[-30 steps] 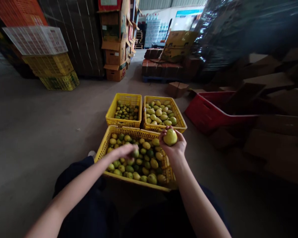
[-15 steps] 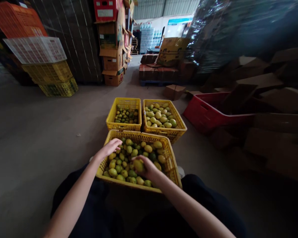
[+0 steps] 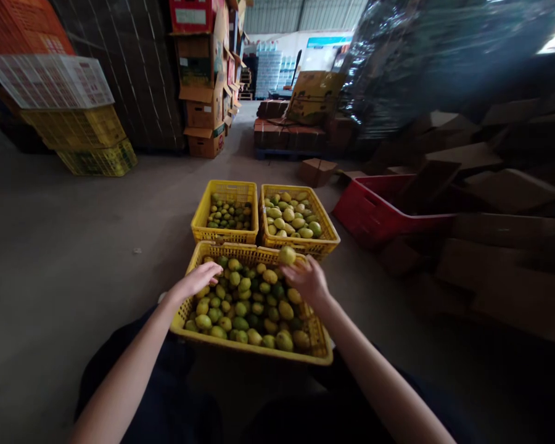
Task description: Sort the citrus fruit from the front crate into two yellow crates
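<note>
A yellow crate (image 3: 252,357) full of green and yellow lemons stands right in front of me, between my knees. Over its left side hangs my left hand (image 3: 202,277), fingers loosely stretched and nothing in them. My right hand (image 3: 309,282) is above the crate's far right corner with its fingers apart. Just off those fingertips, a yellow-green lemon (image 3: 287,254) appears to be in the air, near the far rim. Behind are two more yellow crates: the left one (image 3: 224,235) holds small greenish lemons, the right one (image 3: 300,242) larger, yellower lemons.
A red crate (image 3: 374,213) with cardboard lies at the right, beside a heap of flattened boxes (image 3: 494,246). Stacked plastic crates (image 3: 78,126) stand at the far left. Cartons (image 3: 203,114) and a loaded pallet (image 3: 289,135) are farther back.
My right hand has moved up and to the right, away from the lemons, and its fingers have opened from the lemon. My left hand has stayed over the crate's left side.
</note>
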The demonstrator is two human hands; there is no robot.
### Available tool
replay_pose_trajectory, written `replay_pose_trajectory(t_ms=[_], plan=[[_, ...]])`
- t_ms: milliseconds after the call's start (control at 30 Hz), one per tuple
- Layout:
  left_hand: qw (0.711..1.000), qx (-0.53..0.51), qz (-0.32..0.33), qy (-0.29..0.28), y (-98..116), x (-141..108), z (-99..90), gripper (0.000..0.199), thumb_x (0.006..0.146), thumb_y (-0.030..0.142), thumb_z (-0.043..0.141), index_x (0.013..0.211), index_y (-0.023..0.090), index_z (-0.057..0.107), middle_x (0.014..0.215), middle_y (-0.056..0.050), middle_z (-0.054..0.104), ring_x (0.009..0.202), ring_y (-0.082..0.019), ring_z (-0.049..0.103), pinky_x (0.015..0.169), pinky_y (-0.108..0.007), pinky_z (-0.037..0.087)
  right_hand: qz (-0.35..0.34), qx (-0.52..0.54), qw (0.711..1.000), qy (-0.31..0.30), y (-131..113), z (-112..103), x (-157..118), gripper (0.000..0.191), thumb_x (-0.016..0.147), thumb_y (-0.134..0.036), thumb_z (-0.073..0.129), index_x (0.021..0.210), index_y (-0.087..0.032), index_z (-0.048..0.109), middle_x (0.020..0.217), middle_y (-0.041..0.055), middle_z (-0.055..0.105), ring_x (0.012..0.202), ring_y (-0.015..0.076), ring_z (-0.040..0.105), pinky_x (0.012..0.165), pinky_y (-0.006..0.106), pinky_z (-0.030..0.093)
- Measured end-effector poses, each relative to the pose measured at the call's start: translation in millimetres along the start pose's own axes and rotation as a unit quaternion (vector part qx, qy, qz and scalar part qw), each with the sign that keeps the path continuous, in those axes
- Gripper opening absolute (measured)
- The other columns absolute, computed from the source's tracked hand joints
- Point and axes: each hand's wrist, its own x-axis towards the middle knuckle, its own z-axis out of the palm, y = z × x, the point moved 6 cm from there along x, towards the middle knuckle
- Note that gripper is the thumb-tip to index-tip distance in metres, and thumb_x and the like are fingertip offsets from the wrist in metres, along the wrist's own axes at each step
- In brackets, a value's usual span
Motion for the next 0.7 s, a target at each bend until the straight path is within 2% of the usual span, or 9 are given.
replay_pose_trajectory(t_ms=[33,67,133,200,267,367,500,600,700], plan=[[1.0,0.001,0.002,0.0,-0.5,0.5,0.1,0.027,0.082,0.042,0.052,0.088,0.018,0.063,0.109,-0.006,0.065,0.087,-0.018,0.064,0.083,-0.028,0.044,-0.011,0.013,1.0,0.026,-23.1,-3.3,7.2,0.01,0.084,-0.035,0.05,0.085,-0.025,0.052,0.075,-0.001,0.064,0.07,0.0173,0.069,0.061,0.035,0.06],[1.0,0.007,0.003,0.0,-1.5,1.3,0.3,0.027,0.082,0.042,0.052,0.088,0.018,0.063,0.108,-0.006,0.065,0.087,-0.018,0.064,0.083,-0.028,0.044,-0.01,0.038,0.996,0.079,-39.2,-10.2,10.1,0.01,0.086,-0.033,0.047,0.085,-0.025,0.052,0.077,0.0004,0.064,0.072,0.0186,0.069,0.064,0.038,0.06],[1.0,0.03,0.005,-0.001,-4.5,3.8,0.4,0.027,0.082,0.042,0.051,0.087,0.019,0.063,0.108,-0.006,0.066,0.087,-0.019,0.065,0.084,-0.029,0.044,0.047,0.043,0.99,0.123,-46.3,-15.7,6.3,0.012,0.088,-0.029,0.043,0.086,-0.022,0.052,0.079,0.0041,0.065,0.074,0.0202,0.07,0.066,0.039,0.06],[0.998,0.059,0.008,-0.004,-9.2,7.8,0.5,0.028,0.083,0.043,0.048,0.087,0.019,0.063,0.107,-0.005,0.066,0.088,-0.02,0.065,0.085,-0.03,0.044,0.127,0.027,0.985,0.114,-28.5,-13.4,-4.8,0.013,0.087,-0.024,0.043,0.086,-0.019,0.055,0.082,0.0081,0.067,0.075,0.0214,0.071,0.066,0.038,0.06],[0.996,0.086,0.018,-0.008,-15.2,12.7,0.8,0.03,0.083,0.045,0.047,0.088,0.02,0.063,0.105,-0.005,0.067,0.088,-0.021,0.065,0.084,-0.03,0.044,0.189,0.008,0.979,0.071,-1.0,-6.1,-15.6,0.014,0.086,-0.02,0.045,0.088,-0.016,0.059,0.084,0.0103,0.069,0.076,0.0218,0.072,0.067,0.037,0.059],[0.99,0.137,0.028,-0.014,-26.4,19.9,2.2,0.034,0.081,0.051,0.05,0.087,0.021,0.064,0.096,-0.004,0.07,0.086,-0.022,0.065,0.083,-0.03,0.044,0.229,-0.012,0.973,0.014,29.0,2.3,-22.1,0.017,0.084,-0.016,0.047,0.09,-0.014,0.063,0.086,0.0115,0.072,0.079,0.0217,0.072,0.072,0.036,0.058],[0.975,0.219,0.004,-0.027,-45.7,27.4,10.5,0.033,0.078,0.054,0.053,0.082,0.022,0.064,0.086,-0.005,0.071,0.085,-0.025,0.064,0.079,-0.03,0.044,0.207,0.007,0.978,-0.018,27.5,3.5,-17.6,0.019,0.079,-0.012,0.05,0.091,-0.012,0.065,0.089,0.013,0.074,0.079,0.022,0.073,0.072,0.035,0.057],[0.961,0.275,-0.03,-0.028,-66.8,34.1,20.2,0.027,0.076,0.049,0.058,0.071,0.022,0.06,0.08,-0.006,0.07,0.092,-0.028,0.063,0.083,-0.033,0.042,0.17,0.035,0.985,-0.006,12.5,4.4,-16.1,0.021,0.077,-0.011,0.049,0.09,-0.013,0.065,0.089,0.0132,0.075,0.077,0.0231,0.073,0.066,0.034,0.057],[0.956,0.283,-0.07,-0.025,-96.7,42.9,30.4,0.025,0.067,0.038,0.067,0.057,0.022,0.051,0.074,-0.007,0.068,0.098,-0.033,0.061,0.089,-0.038,0.041,0.152,0.04,0.987,0.017,2.4,9.8,-20.2,0.022,0.077,-0.011,0.046,0.088,-0.015,0.065,0.085,0.012,0.075,0.076,0.0228,0.072,0.061,0.032,0.057]])
